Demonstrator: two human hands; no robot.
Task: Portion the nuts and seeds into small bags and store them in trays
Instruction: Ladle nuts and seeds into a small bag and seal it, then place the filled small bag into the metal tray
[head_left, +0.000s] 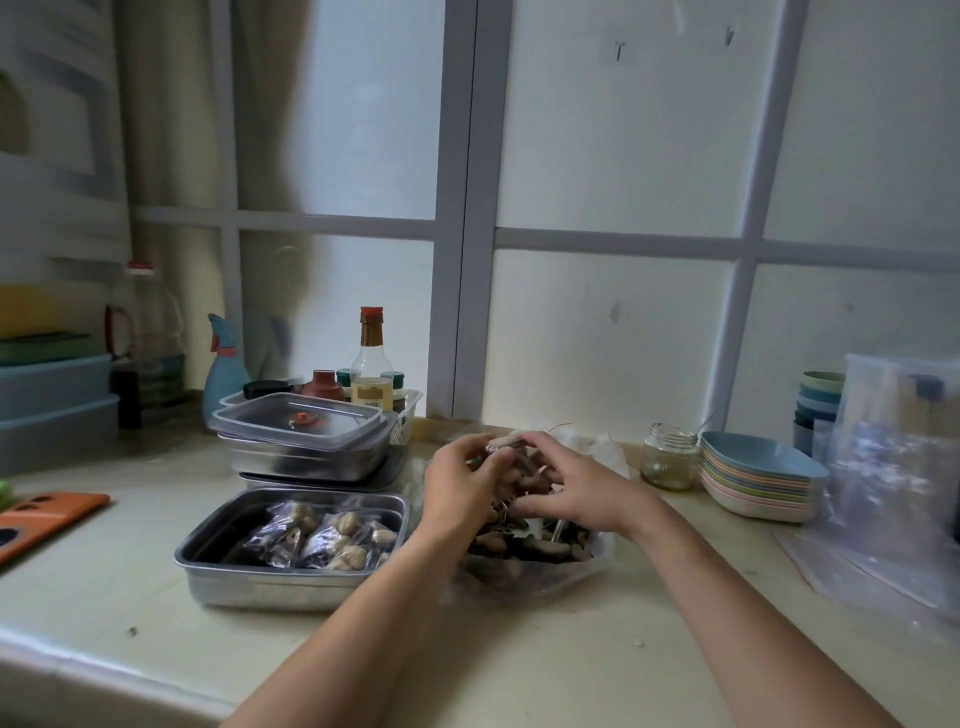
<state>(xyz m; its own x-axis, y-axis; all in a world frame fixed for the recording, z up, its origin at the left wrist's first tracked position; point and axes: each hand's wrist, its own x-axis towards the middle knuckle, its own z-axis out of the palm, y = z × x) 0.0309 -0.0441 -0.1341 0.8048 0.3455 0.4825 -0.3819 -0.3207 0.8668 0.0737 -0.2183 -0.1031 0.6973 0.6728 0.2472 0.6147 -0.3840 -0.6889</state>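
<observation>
My left hand (465, 480) and my right hand (574, 486) meet above a large clear bag of mixed nuts (524, 553) lying open on the counter. Together they pinch a small filled bag (506, 447) at its top edge, with my fingers curled around it. A steel tray (208, 545) stands just left of my hands and holds several small filled bags of nuts (322, 532). Much of the small bag is hidden by my fingers.
Behind the tray stand stacked steel trays with a clear lid (301, 423) and a basket of bottles (371, 369). To the right are a glass jar (670, 457), stacked coloured plates (758, 480) and clear plastic bags (898, 499). An orange case (47, 514) lies far left.
</observation>
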